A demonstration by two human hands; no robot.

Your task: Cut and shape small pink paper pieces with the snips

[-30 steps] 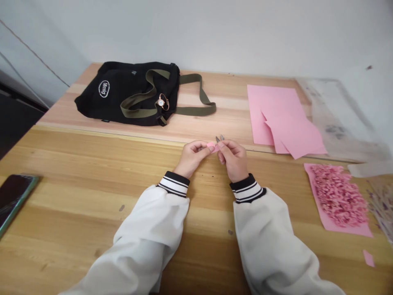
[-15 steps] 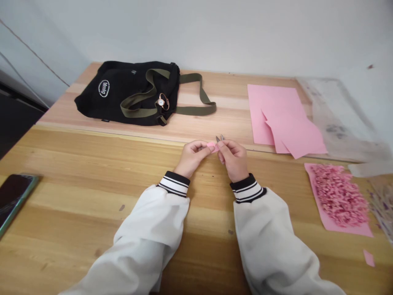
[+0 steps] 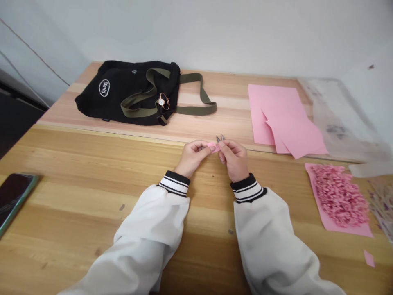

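My left hand (image 3: 193, 156) and my right hand (image 3: 235, 159) meet over the middle of the wooden table (image 3: 92, 172). Both pinch a small pink paper piece (image 3: 211, 146) between their fingertips. Thin metal tips, like tweezers (image 3: 220, 138), stick up from my right hand just above the paper. Both hands are closed. White sleeves with black-and-white striped cuffs cover my forearms.
A black bag (image 3: 132, 92) with an olive strap and a wristwatch lies at the back left. Pink paper sheets (image 3: 282, 119) lie back right. A pink sheet heaped with small pink curled pieces (image 3: 337, 196) sits right. A phone (image 3: 14, 198) lies left. Clear plastic wrap (image 3: 340, 119) lies far right.
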